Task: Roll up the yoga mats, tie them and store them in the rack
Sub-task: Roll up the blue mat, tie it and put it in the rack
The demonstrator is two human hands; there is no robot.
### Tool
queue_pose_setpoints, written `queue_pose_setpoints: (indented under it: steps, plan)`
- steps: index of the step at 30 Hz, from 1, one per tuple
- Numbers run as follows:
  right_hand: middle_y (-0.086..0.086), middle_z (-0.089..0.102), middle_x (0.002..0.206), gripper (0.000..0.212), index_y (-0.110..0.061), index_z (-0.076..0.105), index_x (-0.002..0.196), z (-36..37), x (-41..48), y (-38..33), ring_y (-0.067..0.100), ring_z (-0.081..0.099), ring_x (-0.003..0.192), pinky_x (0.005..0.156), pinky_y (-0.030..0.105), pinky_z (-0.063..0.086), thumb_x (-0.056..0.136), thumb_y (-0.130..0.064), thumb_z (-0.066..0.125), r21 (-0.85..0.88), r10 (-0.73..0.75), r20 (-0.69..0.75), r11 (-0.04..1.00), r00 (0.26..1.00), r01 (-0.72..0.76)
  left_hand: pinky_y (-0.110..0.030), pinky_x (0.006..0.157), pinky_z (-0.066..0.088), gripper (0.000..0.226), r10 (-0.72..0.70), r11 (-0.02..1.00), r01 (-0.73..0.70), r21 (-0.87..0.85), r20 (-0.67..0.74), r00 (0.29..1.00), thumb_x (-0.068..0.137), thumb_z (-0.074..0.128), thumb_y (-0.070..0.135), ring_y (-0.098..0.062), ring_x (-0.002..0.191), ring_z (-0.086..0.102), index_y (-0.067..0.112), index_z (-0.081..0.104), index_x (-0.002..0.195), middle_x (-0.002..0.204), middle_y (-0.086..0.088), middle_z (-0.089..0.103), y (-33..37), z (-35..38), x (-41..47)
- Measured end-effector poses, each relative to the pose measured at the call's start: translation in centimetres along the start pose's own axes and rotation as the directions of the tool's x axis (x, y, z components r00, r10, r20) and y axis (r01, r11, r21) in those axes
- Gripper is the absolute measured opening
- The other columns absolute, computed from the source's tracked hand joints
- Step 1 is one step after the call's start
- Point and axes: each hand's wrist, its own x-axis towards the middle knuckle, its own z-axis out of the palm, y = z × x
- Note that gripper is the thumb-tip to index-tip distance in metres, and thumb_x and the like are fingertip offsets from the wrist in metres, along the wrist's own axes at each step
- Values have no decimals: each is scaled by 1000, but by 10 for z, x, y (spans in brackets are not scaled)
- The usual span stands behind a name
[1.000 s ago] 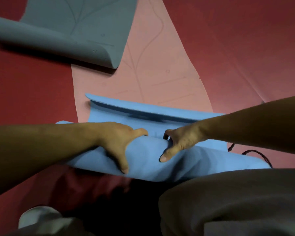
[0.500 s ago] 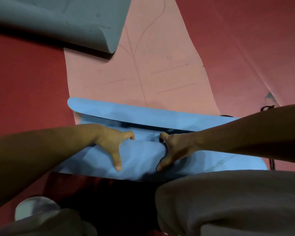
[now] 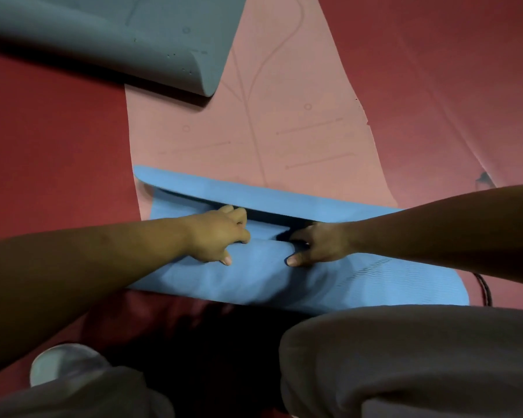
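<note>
A pink yoga mat with a light blue underside lies on the red floor. Its near end is rolled into a loose blue roll (image 3: 269, 276) across the middle of the view, and the flat pink part (image 3: 254, 122) stretches away from me. My left hand (image 3: 221, 236) grips the roll at its middle, fingers curled over the far side, thumb on the near side. My right hand (image 3: 317, 245) grips the roll just to the right in the same way. A grey-blue mat (image 3: 109, 34), partly rolled, lies at the upper left, overlapping the pink mat's corner.
My knees in grey trousers (image 3: 405, 357) and a white shoe (image 3: 64, 363) fill the bottom of the view. A thin black cord (image 3: 485, 289) lies on the red floor by the roll's right end. No rack is in view.
Both hands have shifted further over the roll, fingers now curled over its far side with thumbs pulled in. The roll has moved forward, covering more of the pink surface.
</note>
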Motion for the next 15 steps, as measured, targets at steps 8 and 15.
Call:
queue_pose_setpoints:
  steps: [8,15]
  plan:
    - [4,59,111,31,-19,48,120,3,7,-4,24,55,94,77,32,43,97,-38,56,-54,-5,-229,999,973,-8,-42,105,41,110,-125,986,115,120,79,989,71,63,73,-31,127,44,10,19,150,137,-15,42,31,0,-4]
    - [16,61,121,33,-12,57,123,-6,15,-7,33,59,111,89,37,46,104,-32,39,-301,2,-375,946,927,-123,-41,111,33,123,-131,988,131,78,0,991,58,77,72,-27,132,41,16,21,153,148,-9,39,12,-7,20]
